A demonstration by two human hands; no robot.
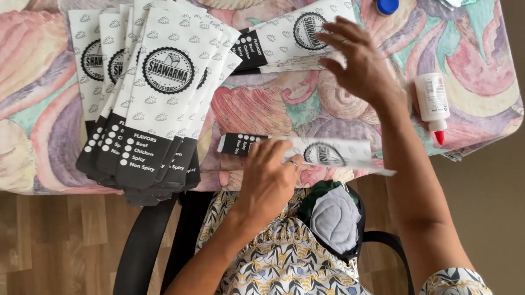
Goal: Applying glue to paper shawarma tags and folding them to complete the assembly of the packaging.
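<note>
left hand (268, 176) on paper sleeve (310, 153)

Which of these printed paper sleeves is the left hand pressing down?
The folded sleeve lying crosswise at the table's near edge, under the left hand. The fanned stack lies untouched; the right hand reaches the far sleeves.

Floral-clothed table (27, 118) — paper sleeves (152, 93), glue bottle (432, 99), blue-capped bottle (386, 2).
</note>
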